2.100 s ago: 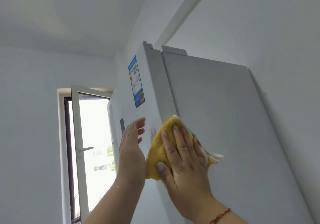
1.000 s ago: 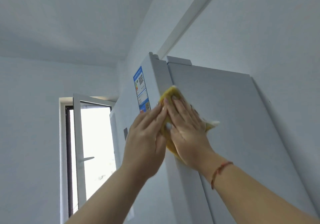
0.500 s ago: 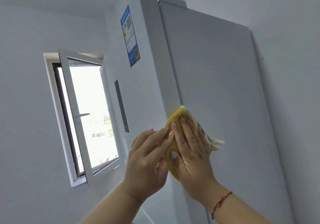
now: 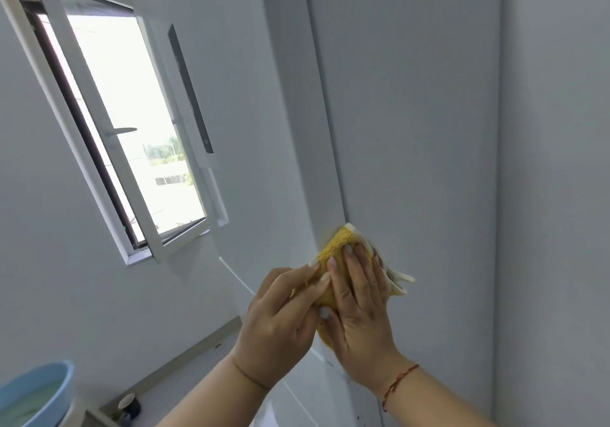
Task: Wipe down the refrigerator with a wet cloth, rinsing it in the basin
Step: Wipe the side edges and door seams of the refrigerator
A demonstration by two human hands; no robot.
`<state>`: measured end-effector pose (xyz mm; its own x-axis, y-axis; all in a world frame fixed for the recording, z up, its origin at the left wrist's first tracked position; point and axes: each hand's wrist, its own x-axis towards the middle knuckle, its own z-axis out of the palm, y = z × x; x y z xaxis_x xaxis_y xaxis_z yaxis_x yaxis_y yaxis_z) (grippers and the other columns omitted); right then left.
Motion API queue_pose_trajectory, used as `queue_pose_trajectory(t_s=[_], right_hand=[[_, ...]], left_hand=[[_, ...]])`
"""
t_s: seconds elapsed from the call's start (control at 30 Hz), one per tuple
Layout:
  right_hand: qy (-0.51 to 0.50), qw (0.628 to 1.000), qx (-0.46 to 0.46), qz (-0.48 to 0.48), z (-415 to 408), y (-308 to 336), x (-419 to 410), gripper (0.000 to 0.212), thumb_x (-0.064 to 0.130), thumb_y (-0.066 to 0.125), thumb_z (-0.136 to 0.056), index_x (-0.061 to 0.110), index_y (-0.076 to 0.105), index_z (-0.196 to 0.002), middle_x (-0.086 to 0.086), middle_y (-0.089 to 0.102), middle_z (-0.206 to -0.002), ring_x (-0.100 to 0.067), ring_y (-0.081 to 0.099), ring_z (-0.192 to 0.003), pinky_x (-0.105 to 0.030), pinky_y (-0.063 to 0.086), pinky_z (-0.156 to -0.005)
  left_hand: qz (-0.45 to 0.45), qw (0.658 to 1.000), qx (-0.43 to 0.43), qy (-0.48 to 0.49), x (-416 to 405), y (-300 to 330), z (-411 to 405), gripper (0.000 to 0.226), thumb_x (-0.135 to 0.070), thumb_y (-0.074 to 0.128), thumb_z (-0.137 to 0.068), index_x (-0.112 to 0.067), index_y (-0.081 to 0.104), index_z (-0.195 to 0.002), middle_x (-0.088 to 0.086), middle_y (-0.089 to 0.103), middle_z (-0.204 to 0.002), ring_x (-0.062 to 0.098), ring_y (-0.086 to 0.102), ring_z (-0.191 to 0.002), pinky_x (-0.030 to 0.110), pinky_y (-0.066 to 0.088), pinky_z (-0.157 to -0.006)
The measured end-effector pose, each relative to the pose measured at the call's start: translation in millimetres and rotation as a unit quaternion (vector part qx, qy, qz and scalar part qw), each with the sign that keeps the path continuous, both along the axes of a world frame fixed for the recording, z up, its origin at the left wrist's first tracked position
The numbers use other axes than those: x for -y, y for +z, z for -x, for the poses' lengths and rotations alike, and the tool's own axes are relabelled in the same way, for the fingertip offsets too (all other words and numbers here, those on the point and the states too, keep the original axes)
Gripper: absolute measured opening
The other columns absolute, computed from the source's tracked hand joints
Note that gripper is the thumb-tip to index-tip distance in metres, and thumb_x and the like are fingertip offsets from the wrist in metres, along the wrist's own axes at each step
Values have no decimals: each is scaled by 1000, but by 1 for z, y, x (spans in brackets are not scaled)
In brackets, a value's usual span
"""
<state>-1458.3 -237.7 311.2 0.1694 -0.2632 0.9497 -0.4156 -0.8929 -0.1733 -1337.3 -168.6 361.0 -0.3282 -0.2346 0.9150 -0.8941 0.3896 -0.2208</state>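
The tall pale grey refrigerator fills the right half of the head view. A yellow cloth with a white edge lies folded over its front corner edge. My right hand presses flat on the cloth with straight fingers, against the fridge's side panel. My left hand lies beside it on the door side, its straight fingers touching the cloth's left part. A light blue basin holding water shows at the bottom left corner, partly cut off.
An open white-framed window stands on the left wall. A plain wall runs close along the fridge's right side. A small dark round object sits on the floor near the basin.
Both hands slid the cloth down the fridge's corner edge from near the top. My view dropped with them, so the blue label left the frame and the basin came in.
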Motion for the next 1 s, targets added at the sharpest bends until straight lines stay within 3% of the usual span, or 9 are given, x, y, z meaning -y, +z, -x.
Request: queue_pose_trajectory(t_s=[0.23, 0.53, 0.67, 0.77, 0.87, 0.93, 1.0], right_hand=[[-27, 999, 2, -31, -4, -70, -7, 62, 45, 29, -101, 22, 5, -154, -2, 1, -161, -29, 9, -148, -50, 11, -119], [-12, 994, -13, -104, -3, -143, -23, 68, 45, 33, -100, 19, 2, -155, -4, -2, -161, -32, 7, -148, -50, 12, -119], [-8, 987, -25, -159, -2, -168, -31, 68, 45, 33, -101, 17, 2, -155, -4, -3, -161, -30, 7, -148, -52, 22, -114], [16, 978, -23, -209, -1, -177, -38, 64, 46, 28, -103, 22, 0, -154, 2, -6, -162, -22, 3, -149, -42, 18, -118], [28, 966, 1, -256, 0, -174, -43, 60, 47, 25, -102, 29, 1, -154, 8, -7, -161, -17, 2, -149, -32, 7, -119], [22, 967, -11, -253, 5, -172, -49, 62, 42, 31, -101, 28, 2, -154, 8, -4, -160, -20, 8, -148, -34, 12, -118], [10, 969, -27, -247, 10, -169, -55, 76, 32, 52, -94, 24, 7, -154, 6, 7, -157, -25, 21, -143, -40, 31, -114]], left_hand=[[-60, 998, -21, 3, -10, -56, 1, 24, -7, 65, -86, -16, 63, -109, 3, 55, -108, 18, 59, -85, 20, 51, -80], [-149, 989, -9, 7, -21, -109, 2, 8, -8, 66, -88, -11, 70, -94, 2, 52, -97, 16, 55, -77, 16, 44, -73], [-185, 982, 17, 37, -26, -127, 5, 20, -18, 54, -98, -10, 71, -93, 4, 50, -98, 16, 55, -75, 19, 49, -65], [-202, 978, -6, 54, -29, -134, 12, 37, -24, 44, -103, -8, 74, -88, 5, 47, -99, 19, 58, -71, 23, 52, -61], [-237, 970, -35, 37, -31, -139, 11, 15, -14, 56, -95, -11, 71, -95, 5, 48, -101, 19, 59, -75, 27, 54, -64], [-264, 962, -62, 23, -36, -138, 11, 17, -3, 65, -84, -13, 67, -98, 3, 48, -102, 18, 59, -78, 27, 54, -65], [-279, 957, -75, 14, -42, -135, 12, 22, -1, 63, -80, -13, 64, -99, 2, 50, -102, 15, 58, -77, 24, 52, -64]])
